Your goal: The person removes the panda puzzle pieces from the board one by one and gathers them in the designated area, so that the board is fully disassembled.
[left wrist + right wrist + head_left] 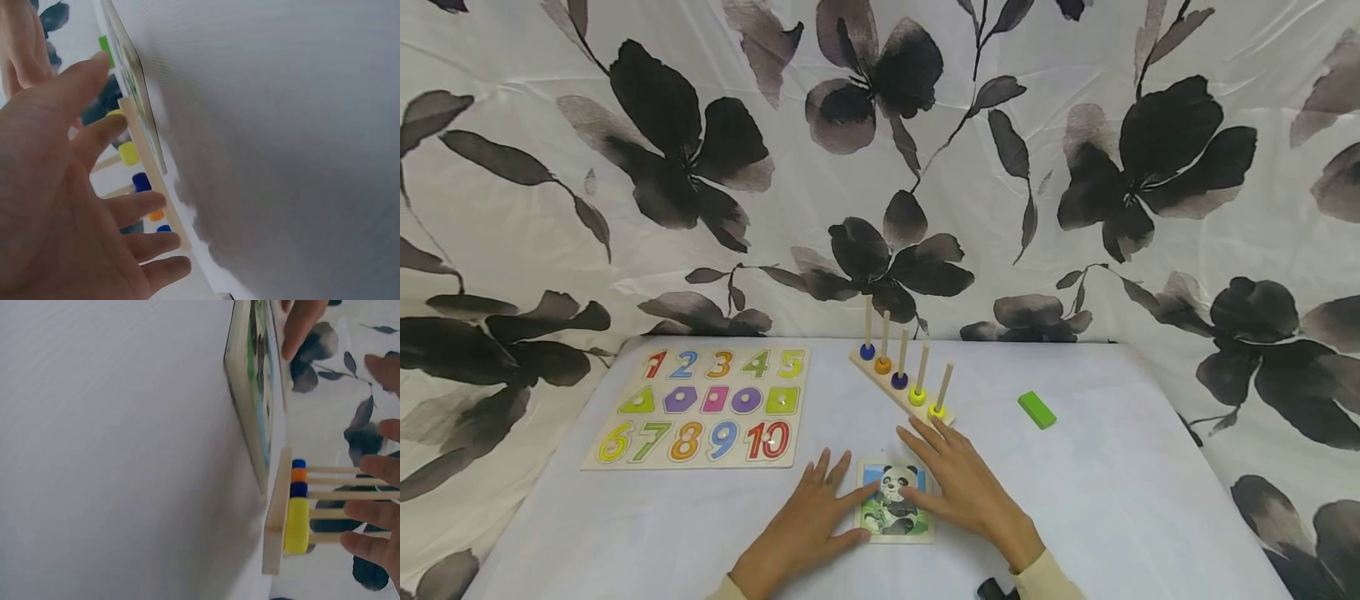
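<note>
We saw the panda board (pixel 895 518) lying on the table (pixel 1120 517) between the left hand (pixel 808 518) and right hand (pixel 964 483), both spread wide and gripping nothing, perhaps to frame and steady it; whether they pressed, we couldn't tell.

The panda puzzle (pixel 894 503) at lower centre was black and white over blue and green, with a pale wood border. Beads (pixel 917 396) on the pale peg board (pixel 887 386), mid-frame, ran blue, orange, dark blue, yellow, yellow. The number board (pixel 705 442) at left had multicoloured pieces. The block (pixel 1037 410) at right was green, the table (pixel 1105 492) white, the backdrop (pixel 985 217) white with blackish flowers, the sleeves (pixel 1047 578) cream.
</note>
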The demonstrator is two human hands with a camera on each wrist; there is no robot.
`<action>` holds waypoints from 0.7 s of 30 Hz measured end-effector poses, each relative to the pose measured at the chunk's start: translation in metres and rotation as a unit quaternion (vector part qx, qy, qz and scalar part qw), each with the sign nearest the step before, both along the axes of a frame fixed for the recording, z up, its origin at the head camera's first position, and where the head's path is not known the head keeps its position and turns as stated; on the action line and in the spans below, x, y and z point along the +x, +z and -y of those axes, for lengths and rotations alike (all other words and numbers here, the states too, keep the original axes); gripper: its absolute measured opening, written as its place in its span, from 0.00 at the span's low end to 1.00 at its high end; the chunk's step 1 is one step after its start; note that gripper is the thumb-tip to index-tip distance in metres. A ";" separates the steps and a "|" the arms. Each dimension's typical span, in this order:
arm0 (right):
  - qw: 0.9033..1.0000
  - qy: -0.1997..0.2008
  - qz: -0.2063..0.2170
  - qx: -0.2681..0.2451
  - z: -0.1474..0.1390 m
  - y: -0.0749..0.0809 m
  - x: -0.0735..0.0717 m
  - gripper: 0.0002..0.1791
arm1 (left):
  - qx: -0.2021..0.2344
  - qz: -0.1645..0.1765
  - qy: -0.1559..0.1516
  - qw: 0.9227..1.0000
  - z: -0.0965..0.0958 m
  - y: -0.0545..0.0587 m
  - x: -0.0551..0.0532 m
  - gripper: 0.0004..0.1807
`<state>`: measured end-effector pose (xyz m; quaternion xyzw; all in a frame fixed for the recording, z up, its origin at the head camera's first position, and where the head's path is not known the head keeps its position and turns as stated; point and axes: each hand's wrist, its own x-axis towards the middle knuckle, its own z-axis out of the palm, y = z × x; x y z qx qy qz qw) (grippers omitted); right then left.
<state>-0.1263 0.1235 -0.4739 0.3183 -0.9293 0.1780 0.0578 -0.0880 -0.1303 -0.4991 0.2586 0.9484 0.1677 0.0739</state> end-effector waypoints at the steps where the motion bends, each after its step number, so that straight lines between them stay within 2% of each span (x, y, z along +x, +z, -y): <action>1: 1.000 0.007 0.006 -0.003 0.003 0.000 -0.001 0.39 | -0.001 0.002 -0.002 1.000 0.000 0.000 0.000 0.32; 11: 0.995 0.039 0.090 0.001 0.031 -0.006 -0.014 0.32 | 0.006 0.024 -0.020 0.999 -0.002 0.002 0.000 0.29; 21: 0.994 0.058 0.095 0.016 0.040 -0.016 -0.023 0.29 | 0.008 0.018 -0.024 1.000 -0.001 0.000 0.000 0.29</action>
